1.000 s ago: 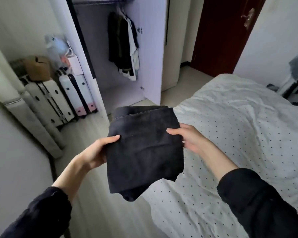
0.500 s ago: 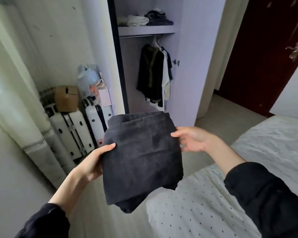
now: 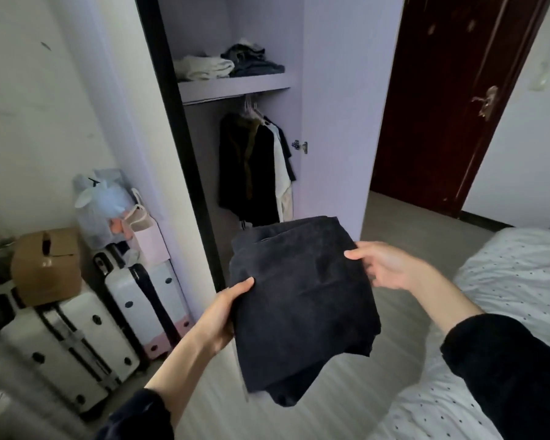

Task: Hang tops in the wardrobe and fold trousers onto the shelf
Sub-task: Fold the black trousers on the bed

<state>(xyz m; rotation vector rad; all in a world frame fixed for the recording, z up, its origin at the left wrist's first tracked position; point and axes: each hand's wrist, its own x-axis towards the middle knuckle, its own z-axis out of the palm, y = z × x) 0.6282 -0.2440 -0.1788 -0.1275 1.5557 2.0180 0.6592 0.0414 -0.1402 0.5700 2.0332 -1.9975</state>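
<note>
both hands grip folded dark trousers (image 3: 302, 300) before the wardrobe shelf (image 3: 235, 85): left hand (image 3: 218, 315) pinches one edge, right hand (image 3: 385, 266) the other; soft, floppy cloth likely needs support underneath.

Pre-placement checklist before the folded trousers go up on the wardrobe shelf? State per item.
1. Folded trousers held on both sides: ok. Left hand grips the left edge, right hand holds the right edge.
2. Fold intact: not ok. A layer sags out at the bottom.
3. Wardrobe door open, path to the shelf free: ok.
4. Free room on the shelf: ok, bare strip in front of the light pile and the dark pile.
5. Depth behind the piles: cannot tell.
6. Hanging tops below the shelf, out of the way: ok.
</note>
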